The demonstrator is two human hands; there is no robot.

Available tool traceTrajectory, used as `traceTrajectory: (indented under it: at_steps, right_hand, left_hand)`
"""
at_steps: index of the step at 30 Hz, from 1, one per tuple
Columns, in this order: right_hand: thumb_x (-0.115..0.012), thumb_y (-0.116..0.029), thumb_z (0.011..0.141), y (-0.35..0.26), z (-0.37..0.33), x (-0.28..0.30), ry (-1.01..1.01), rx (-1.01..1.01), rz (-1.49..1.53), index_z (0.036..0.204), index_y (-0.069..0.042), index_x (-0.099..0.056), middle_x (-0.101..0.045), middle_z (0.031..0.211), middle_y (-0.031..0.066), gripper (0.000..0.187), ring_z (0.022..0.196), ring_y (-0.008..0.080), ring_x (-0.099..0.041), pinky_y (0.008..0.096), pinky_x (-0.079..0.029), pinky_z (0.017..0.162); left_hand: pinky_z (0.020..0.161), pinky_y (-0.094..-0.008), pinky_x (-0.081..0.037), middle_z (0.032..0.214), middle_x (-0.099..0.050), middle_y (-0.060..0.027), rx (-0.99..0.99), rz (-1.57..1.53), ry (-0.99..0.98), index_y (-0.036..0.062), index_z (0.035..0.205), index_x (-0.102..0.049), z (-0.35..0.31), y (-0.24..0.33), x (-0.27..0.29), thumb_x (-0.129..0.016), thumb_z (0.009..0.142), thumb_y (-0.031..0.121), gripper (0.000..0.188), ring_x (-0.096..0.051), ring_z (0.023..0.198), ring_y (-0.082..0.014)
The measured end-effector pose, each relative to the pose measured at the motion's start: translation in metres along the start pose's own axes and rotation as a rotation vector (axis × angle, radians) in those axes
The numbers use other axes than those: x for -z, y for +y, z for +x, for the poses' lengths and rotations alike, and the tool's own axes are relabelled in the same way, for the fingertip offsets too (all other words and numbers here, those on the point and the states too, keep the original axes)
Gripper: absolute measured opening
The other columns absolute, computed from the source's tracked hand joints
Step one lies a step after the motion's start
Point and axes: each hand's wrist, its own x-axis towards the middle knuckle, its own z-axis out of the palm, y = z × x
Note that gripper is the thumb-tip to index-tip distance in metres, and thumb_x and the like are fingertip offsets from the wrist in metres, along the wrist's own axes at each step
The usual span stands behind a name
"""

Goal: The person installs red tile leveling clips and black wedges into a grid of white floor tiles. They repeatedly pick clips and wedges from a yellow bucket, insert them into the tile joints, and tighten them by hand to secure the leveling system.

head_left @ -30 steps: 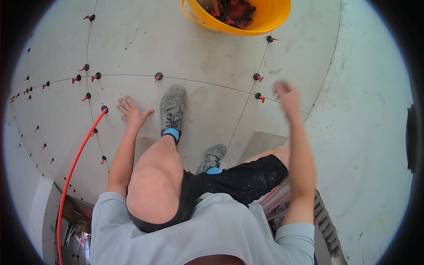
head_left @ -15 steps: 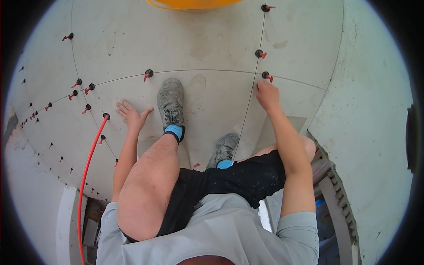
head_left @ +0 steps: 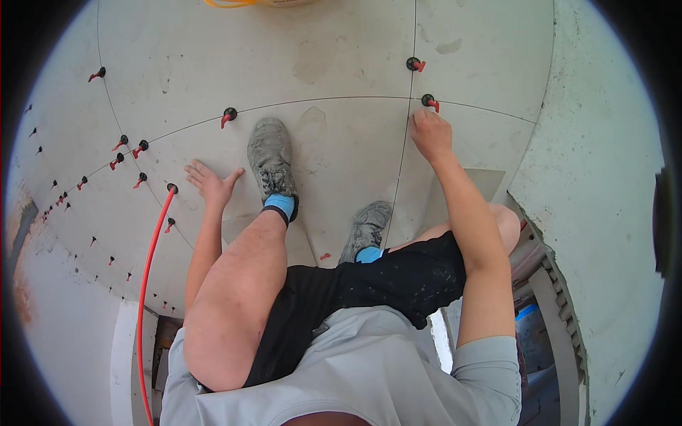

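Observation:
My left hand (head_left: 212, 183) rests palm down on the pale floor tile (head_left: 341, 156), fingers spread, just left of my grey, dusty shoe (head_left: 270, 153). My right hand (head_left: 430, 133) is closed, fingers curled down at the thin tile joint; whatever they may hold is hidden. Just beyond it stands a tile leveler (head_left: 428, 101) with a black round base and red handle. Another tile leveler (head_left: 414, 64) sits farther along that joint. Beyond my left hand is a third tile leveler (head_left: 228, 116).
Several more levelers line the joints at left. A long red hose-like line (head_left: 146, 284) curves from a black base (head_left: 172, 188) to the lower edge. Part of a yellow container (head_left: 231, 3) shows at the top. A small red piece (head_left: 325, 256) lies between my legs. A pale wall (head_left: 597, 177) borders the right.
The view has shifted slightly, and the yellow container has slid toward the top edge and left. Both hands keep about the same places on the tiles.

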Motion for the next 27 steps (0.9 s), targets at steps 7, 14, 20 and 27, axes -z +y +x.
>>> traceTrajectory:
  at_steps: [7,14,20,27]
  right_hand:
    - [-0.062,-0.029,0.084,-0.005,0.013,0.014,-0.136,-0.466,0.558,0.08,-0.002,-0.066,-0.069,0.077,0.0144,0.027,0.074,0.0334,-0.066,0.0431,-0.051,0.069]
    - [-0.068,-0.034,0.08,-0.024,0.019,0.006,-0.155,-0.854,0.619,0.074,-0.001,-0.069,-0.069,0.077,0.0136,0.033,0.074,0.0298,-0.066,0.0389,-0.051,0.072]
    - [-0.072,-0.033,0.079,-0.008,-0.007,0.002,-0.117,-0.758,0.627,0.081,-0.001,-0.069,-0.069,0.076,0.0116,0.033,0.071,0.0269,-0.066,0.0377,-0.051,0.07]
    - [-0.064,-0.036,0.086,-0.012,0.01,0.068,-0.041,-0.576,0.229,0.085,-0.003,-0.069,-0.068,0.074,0.0137,0.033,0.071,0.0336,-0.066,0.0436,-0.05,0.066]
  left_hand:
    - [0.115,-0.059,-0.015,0.153,0.004,-0.039,0.0,0.0,0.0,-0.0099,0.149,-0.001,-0.001,-0.002,-0.002,-0.082,0.063,0.061,0.138,0.0,0.141,-0.0586]
    - [0.115,-0.0585,-0.014,0.154,0.004,-0.0387,0.006,0.009,-0.003,-0.0095,0.15,-0.001,-0.001,-0.002,-0.002,-0.082,0.064,0.061,0.138,0.0,0.141,-0.0583]
    - [0.115,-0.0582,-0.015,0.154,0.003,-0.0382,0.001,0.006,-0.001,-0.0087,0.15,0.0,0.0,-0.001,-0.001,-0.082,0.063,0.06,0.137,0.0,0.141,-0.0581]
    - [0.11,-0.0643,-0.023,0.156,0.005,-0.0349,-0.007,-0.001,0.037,-0.0046,0.151,0.001,0.001,-0.007,-0.006,-0.084,0.061,0.06,0.14,0.0,0.142,-0.057]
